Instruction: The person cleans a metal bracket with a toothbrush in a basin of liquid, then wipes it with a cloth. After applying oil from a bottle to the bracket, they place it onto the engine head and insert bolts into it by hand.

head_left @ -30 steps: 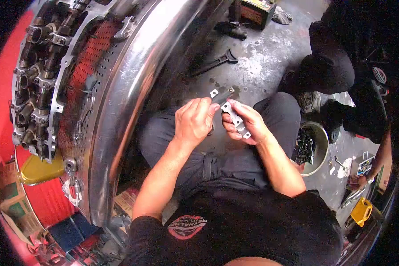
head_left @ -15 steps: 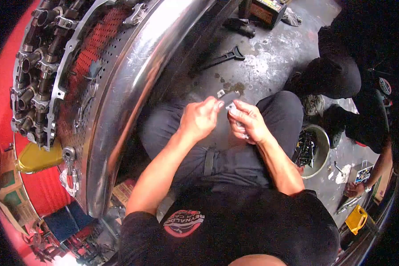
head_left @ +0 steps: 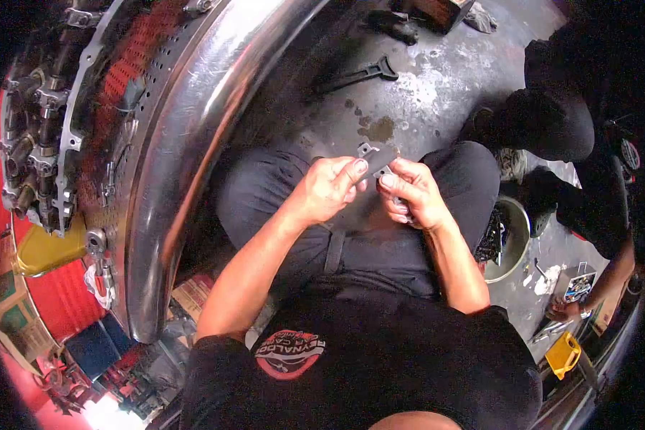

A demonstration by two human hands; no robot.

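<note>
My left hand [head_left: 330,188] is closed, with its thumb and fingers pinching one end of a flat dark grey strip [head_left: 383,160]. The strip slants up and to the right, between my two hands. A small pale metal piece [head_left: 384,172] with a hole is pinched in my right hand [head_left: 417,192], just under the strip. Another pale tab with a hole [head_left: 366,149] pokes out above the strip; whether it belongs to the same metal piece is hidden. Something whitish shows among the curled lower fingers of my right hand.
A cylinder head with camshafts [head_left: 39,143] lies at left, beside a curved shiny metal bumper [head_left: 215,93]. A black tool [head_left: 362,74] lies on the stained floor ahead. On the right are a round tub of metal parts [head_left: 521,247], a co-worker's hand [head_left: 565,311] and a yellow jug [head_left: 562,355].
The grey strip was blurred by motion and is now sharper, showing more of its length. Both hands sit slightly further right in view, and the view itself has shifted a little.
</note>
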